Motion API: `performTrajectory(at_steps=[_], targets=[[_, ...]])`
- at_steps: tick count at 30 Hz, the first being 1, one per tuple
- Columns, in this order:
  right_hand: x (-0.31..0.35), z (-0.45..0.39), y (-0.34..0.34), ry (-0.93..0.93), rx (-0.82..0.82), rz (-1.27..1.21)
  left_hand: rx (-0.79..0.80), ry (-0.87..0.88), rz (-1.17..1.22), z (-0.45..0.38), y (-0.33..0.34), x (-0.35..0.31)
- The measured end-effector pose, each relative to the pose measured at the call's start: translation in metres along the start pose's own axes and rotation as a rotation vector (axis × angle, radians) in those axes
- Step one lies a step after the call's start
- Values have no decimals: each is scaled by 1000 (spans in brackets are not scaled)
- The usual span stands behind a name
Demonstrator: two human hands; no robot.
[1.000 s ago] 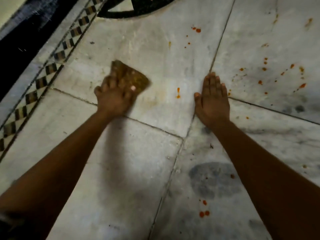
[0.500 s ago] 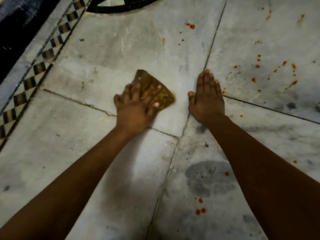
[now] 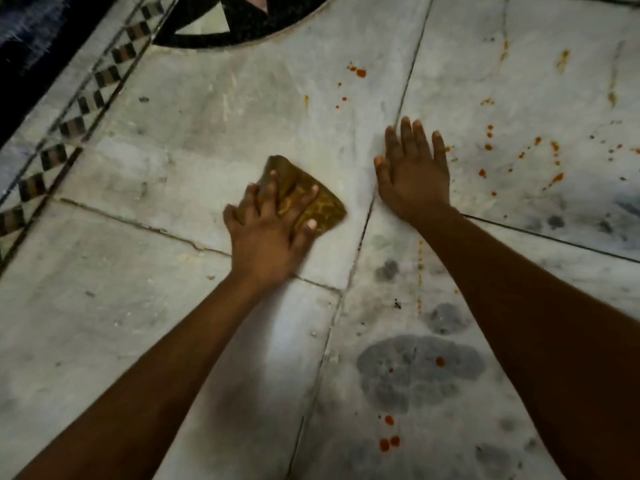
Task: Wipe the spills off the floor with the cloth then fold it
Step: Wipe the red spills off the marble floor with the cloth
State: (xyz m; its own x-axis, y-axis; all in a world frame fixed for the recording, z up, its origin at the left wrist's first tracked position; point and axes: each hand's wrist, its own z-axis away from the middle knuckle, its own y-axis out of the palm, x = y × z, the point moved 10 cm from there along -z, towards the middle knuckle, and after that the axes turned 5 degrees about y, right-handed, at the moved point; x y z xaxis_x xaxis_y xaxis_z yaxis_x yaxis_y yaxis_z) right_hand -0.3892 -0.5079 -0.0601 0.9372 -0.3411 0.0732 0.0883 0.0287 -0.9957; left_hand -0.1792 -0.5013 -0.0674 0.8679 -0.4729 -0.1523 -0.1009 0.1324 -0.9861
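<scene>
A mustard-brown cloth point(image 3: 313, 202) with a darker crackle pattern lies on grey-white marble floor point(image 3: 173, 140) speckled with orange-red spills point(image 3: 488, 147), edged by a black-and-brown checkered border point(image 3: 69, 128).

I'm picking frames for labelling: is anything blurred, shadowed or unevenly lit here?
Head view: the left hand on the cloth is slightly motion-blurred, the right hand sharper; dim light, soft arm shadows on the floor, corners darker; the orange spots stay readable.

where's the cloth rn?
Head view, centre-left: the cloth lies on the marble floor under the left hand, left of the flat right hand.
</scene>
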Motion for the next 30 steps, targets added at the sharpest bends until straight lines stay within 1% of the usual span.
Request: performTrajectory(at_steps=[2,4,6,8,11,12,13,15,18,19,21,23,26,28,30], targets=[[-2,-23,4,71,33,11,-14,-123,15,-34,-6,23],[-2,-43,10,139,56,-26,-13,-258,110,-80,-11,33],[-3,-56,20,205,77,-86,24,-295,177,-116,-10,19],[-4,-60,22,226,8,-121,58,-172,131,-127,-5,-7],[-2,-60,18,210,-92,-119,5,115,7,-107,-3,-23],[-2,-58,18,207,-103,-116,-15,165,-10,-99,-5,-18],[-3,-61,17,209,-109,-124,-12,168,-20,-103,-8,-8],[-4,-58,16,221,-121,-134,4,73,-15,-123,-11,16],[-1,-56,16,224,-130,-142,37,-167,72,-187,-17,42],[-2,-56,17,229,-131,-139,40,-214,103,-210,-20,41],[-4,-58,16,242,-148,-137,68,-226,156,-256,-19,22],[-4,-59,15,249,-164,-140,101,-159,174,-286,-13,-11],[-4,-58,16,252,-155,-138,129,3,154,-290,-9,-49],[-4,-59,14,253,-164,-141,126,142,76,-269,-9,-53],[-5,-58,13,260,-170,-143,111,255,1,-244,-9,-39]])
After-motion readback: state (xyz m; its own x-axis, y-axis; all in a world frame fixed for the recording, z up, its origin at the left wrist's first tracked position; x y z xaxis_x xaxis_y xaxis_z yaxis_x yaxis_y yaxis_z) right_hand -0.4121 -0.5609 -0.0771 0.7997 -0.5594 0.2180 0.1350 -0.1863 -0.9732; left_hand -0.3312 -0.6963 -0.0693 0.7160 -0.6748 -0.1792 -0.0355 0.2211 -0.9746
